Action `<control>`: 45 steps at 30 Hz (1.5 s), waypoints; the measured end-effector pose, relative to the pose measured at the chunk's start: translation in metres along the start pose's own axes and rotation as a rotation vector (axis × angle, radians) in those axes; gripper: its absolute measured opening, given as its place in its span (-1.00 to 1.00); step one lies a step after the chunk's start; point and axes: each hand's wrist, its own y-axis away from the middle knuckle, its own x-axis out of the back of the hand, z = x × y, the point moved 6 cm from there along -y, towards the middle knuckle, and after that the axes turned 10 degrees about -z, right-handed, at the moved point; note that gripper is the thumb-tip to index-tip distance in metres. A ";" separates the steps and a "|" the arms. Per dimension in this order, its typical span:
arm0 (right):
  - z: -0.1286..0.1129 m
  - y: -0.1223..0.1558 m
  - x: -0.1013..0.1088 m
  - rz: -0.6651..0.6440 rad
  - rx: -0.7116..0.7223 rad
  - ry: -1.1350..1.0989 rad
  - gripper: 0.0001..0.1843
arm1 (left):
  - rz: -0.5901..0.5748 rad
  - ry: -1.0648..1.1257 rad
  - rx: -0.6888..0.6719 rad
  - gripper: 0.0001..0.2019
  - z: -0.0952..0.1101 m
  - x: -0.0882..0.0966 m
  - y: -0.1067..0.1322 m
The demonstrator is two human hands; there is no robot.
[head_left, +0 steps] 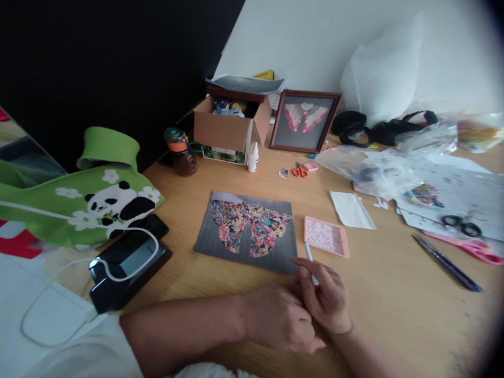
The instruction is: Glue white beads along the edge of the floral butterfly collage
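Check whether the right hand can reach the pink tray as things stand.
Likely yes: the right hand is near the pink tray with nothing apparently blocking, though it holds a white pen-like tool.

"What sort of place is this?"

"A craft spot at a wooden table (386, 294); whether home or small workshop, I can't tell."

"What shows craft?"

"Mid-frame, a patterned cloth (226, 223) with a beaded edge, on a grey sheet (205, 242). Right of it sits a pink tray (346, 242) of tiny pale bits. Orange scissors (300, 171) lie above centre, pink scissors (478, 250) at the right edge. A picture frame (305, 146) at upper centre shows a similar wing-like shape."

"Any everyday belongings?"

"A panda bag (118, 202) and phone (128, 257) on the left, a drink bottle (184, 157) left of upper centre."
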 end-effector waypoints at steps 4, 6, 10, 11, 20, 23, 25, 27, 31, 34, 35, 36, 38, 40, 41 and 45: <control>0.001 0.000 -0.001 -0.009 0.005 -0.005 -0.79 | 0.119 -0.005 0.002 -0.67 0.003 0.003 0.003; 0.000 0.000 -0.002 -0.012 0.015 -0.010 -0.78 | 0.103 0.016 0.022 -0.64 0.003 0.001 0.004; -0.001 -0.001 -0.001 -0.006 0.022 -0.017 -0.78 | -0.031 0.081 0.043 -0.50 0.004 -0.005 0.005; -0.001 -0.002 -0.001 -0.006 0.022 -0.016 -0.78 | -0.060 0.091 0.053 -0.48 0.003 -0.006 0.005; 0.001 0.000 -0.001 -0.002 -0.001 -0.013 -0.80 | -0.059 0.182 0.015 -0.63 0.001 -0.001 -0.001; 0.005 0.001 -0.001 -0.001 -0.025 -0.031 -0.80 | -0.088 0.243 -0.023 -0.84 0.004 0.002 -0.002; 0.006 0.001 -0.002 -0.008 -0.030 -0.044 -0.80 | -0.140 0.278 -0.038 -0.92 0.006 0.002 -0.002; 0.007 0.001 -0.003 -0.016 -0.026 -0.048 -0.79 | -0.196 0.308 -0.033 -0.92 0.007 0.001 -0.002; 0.006 0.001 -0.004 -0.021 -0.012 -0.045 -0.79 | -0.196 0.295 0.004 -0.86 0.005 -0.002 -0.004; 0.005 0.002 -0.003 -0.018 -0.019 -0.037 -0.79 | -0.111 0.207 0.044 -0.72 0.000 -0.003 -0.004; 0.005 0.002 -0.003 -0.017 -0.023 -0.028 -0.80 | -0.085 0.176 0.053 -0.67 -0.001 -0.004 -0.004; 0.005 0.002 -0.003 -0.016 -0.027 -0.020 -0.80 | -0.065 0.150 0.058 -0.63 -0.002 -0.004 -0.003; 0.005 0.003 -0.003 -0.016 -0.031 -0.009 -0.81 | -0.046 0.126 0.055 -0.56 -0.003 -0.005 -0.002; 0.005 0.002 -0.004 -0.020 -0.031 -0.015 -0.81 | -0.032 0.118 0.050 -0.52 -0.003 -0.005 0.000; 0.005 0.002 -0.004 -0.022 -0.028 -0.019 -0.81 | -0.020 0.110 0.048 -0.51 -0.003 -0.004 0.001; 0.006 0.002 -0.003 -0.011 -0.032 -0.019 -0.82 | 0.078 0.053 0.038 -0.58 0.001 0.002 0.002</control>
